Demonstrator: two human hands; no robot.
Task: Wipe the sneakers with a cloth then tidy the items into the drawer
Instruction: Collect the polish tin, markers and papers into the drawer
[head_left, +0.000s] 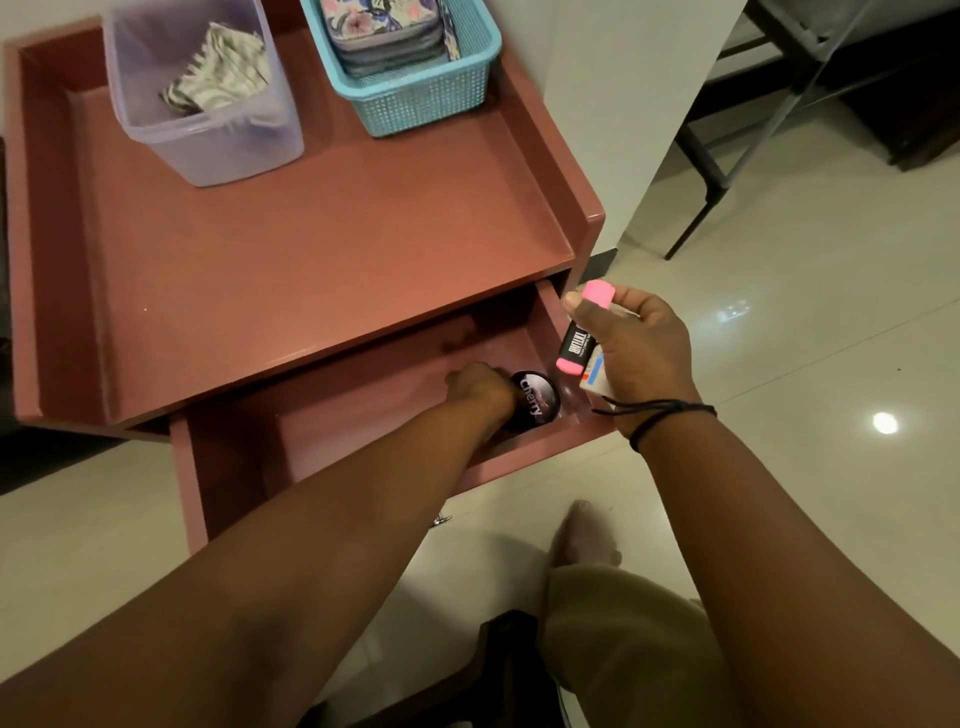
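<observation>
The pink drawer (228, 467) of a low cabinet stands pulled open. My left hand (480, 387) reaches down into it and holds a round black tin (537, 400) with the word "Cherry" on its lid, at the drawer's right end. My right hand (639, 348) hovers over the drawer's right corner and grips a black tube with pink caps (582, 332) together with a small white box (595, 376). No sneakers or cloth are plainly in sight; a dark shape at the bottom edge is too cut off to tell.
On the cabinet top (311, 249) stand a clear plastic tub (208, 135) with folded patterned fabric and a blue basket (415, 98) with floral pouches. A white wall (623, 104) rises right of the cabinet. My foot (582, 535) rests on the glossy tile floor (805, 338). A metal-legged frame (727, 156) stands far right.
</observation>
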